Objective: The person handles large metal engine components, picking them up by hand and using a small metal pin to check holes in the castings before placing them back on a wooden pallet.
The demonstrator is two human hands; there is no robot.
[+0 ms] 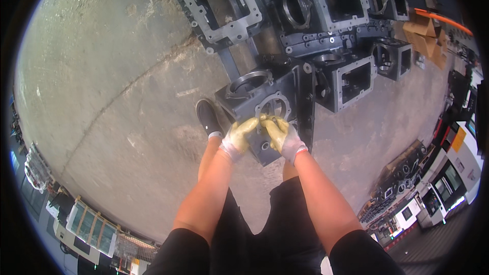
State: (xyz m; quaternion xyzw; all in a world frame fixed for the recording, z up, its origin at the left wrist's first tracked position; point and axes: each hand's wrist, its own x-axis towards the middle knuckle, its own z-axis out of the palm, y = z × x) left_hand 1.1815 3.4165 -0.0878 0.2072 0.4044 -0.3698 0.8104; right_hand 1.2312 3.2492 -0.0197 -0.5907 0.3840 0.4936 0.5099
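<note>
Both my hands wear yellow-coated gloves with pale cuffs and meet at the near side of a dark grey metal housing point(244, 103). My left hand point(241, 133) is closed, its fingertips drawn together toward the right hand. My right hand point(280, 133) is also closed, thumb and fingers pinched at the same spot. Whatever sits between the fingertips is too small to make out. Just behind the fingers is the housing's round bolt flange point(285, 103). A larger ring opening point(250, 82) lies on its upper left face.
Several similar machined housings stand beyond, including a large framed one point(239, 29) and one at the right point(355, 84). An open cardboard box point(425, 33) lies at the far right. My shoe point(208, 116) is on the concrete floor point(127, 107) left of the housing.
</note>
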